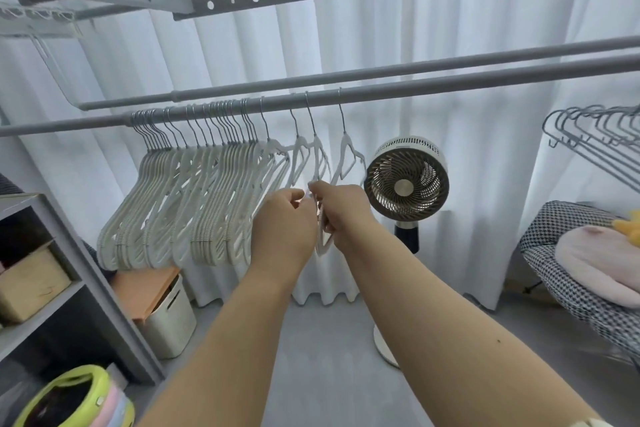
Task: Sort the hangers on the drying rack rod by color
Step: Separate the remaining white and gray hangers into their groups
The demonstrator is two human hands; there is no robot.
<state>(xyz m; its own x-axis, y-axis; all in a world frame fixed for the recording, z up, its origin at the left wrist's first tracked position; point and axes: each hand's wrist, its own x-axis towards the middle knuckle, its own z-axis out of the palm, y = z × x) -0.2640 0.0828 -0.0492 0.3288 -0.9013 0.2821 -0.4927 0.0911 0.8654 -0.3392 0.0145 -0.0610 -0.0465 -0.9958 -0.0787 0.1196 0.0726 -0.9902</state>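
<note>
From your head camera, your right hand [341, 206] has its fingers curled round the lower part of a white plastic hanger with a metal hook [320, 163], which hangs on the grey metal drying rack rod [433, 83]. Your left hand [282, 218] meets it just beside, fingers curled, seemingly pinching the same hanger, though the contact is hidden. To the left on that rod hangs a packed bunch of white plastic hangers [180, 204].

white hangers [194, 201]: bunched left on grey rod [450, 81] | three spaced right | grey hangers [595, 135]: far right

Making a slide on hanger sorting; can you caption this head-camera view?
Both hands, left hand and right hand, grip a white hanger on the rod, beside a bunched white group.
</note>
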